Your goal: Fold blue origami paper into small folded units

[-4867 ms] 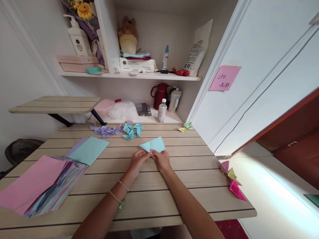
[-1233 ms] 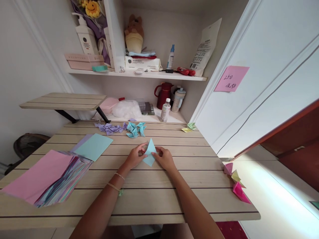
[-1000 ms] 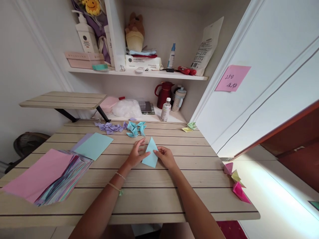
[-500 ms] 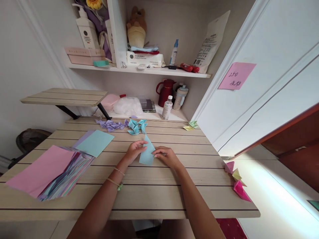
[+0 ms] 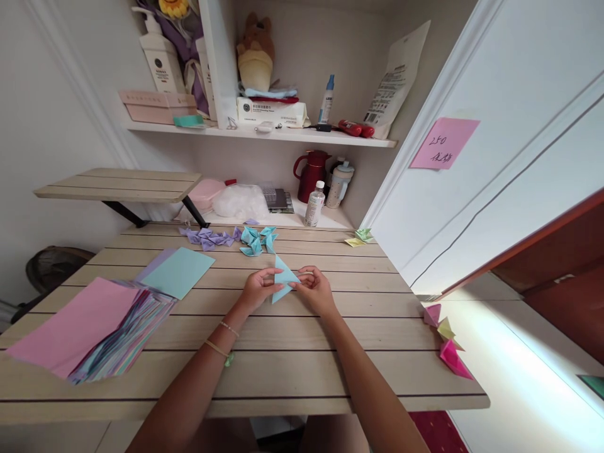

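Between my two hands is a light blue sheet of origami paper (image 5: 284,275), folded into a triangle that points to the right. My left hand (image 5: 260,286) pinches its left edge, with the thumb below and the fingers above. At the right-hand corner, my right hand (image 5: 315,288) grips the paper between thumb and fingers. Just beyond the paper lie several folded turquoise paper pieces (image 5: 255,241), beside a row of folded purple paper pieces (image 5: 207,238).
A thick stack of coloured paper (image 5: 78,327) lies on the left, with a loose light blue sheet (image 5: 180,272) behind it. Folded pink and yellow pieces (image 5: 452,358) sit along the right table edge. Green and yellow pieces (image 5: 361,236) lie far right. A bottle (image 5: 314,204) stands behind the table.
The blue paper has gone from a longer four-sided shape to a triangle, its lower part folded up. My right hand has moved slightly up and now pinches the right corner.
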A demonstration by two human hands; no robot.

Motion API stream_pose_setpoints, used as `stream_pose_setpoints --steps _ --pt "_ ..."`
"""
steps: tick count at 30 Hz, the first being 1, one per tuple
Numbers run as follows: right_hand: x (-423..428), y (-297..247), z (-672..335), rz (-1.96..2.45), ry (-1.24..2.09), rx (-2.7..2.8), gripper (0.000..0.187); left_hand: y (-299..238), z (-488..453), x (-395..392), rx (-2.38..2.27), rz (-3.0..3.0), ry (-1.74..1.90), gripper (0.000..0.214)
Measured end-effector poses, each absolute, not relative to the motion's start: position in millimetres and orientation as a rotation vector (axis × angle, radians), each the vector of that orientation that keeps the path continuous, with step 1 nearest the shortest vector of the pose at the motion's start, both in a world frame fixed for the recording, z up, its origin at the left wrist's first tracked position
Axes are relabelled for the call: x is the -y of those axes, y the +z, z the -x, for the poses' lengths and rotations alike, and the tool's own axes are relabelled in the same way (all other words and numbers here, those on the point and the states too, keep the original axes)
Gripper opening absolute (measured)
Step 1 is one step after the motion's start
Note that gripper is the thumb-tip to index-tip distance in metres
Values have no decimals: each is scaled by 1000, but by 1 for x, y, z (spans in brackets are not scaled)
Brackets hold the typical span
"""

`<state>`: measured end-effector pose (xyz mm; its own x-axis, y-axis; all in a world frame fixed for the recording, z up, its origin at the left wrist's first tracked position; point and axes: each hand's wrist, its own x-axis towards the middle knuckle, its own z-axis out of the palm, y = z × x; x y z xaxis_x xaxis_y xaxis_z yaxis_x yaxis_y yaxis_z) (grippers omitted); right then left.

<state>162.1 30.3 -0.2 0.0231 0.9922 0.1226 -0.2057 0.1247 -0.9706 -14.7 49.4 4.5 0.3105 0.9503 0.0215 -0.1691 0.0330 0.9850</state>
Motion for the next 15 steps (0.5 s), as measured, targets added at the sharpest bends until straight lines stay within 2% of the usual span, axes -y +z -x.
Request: stream_pose_setpoints --steps 3,15 --pt "-32 -1 -162 934 1276 1013 52 3 15 -51 -891 -1230 1101 51" --pt "-32 0 -162 967 1287 934 50 7 15 -50 -944 -1282 1095 52"
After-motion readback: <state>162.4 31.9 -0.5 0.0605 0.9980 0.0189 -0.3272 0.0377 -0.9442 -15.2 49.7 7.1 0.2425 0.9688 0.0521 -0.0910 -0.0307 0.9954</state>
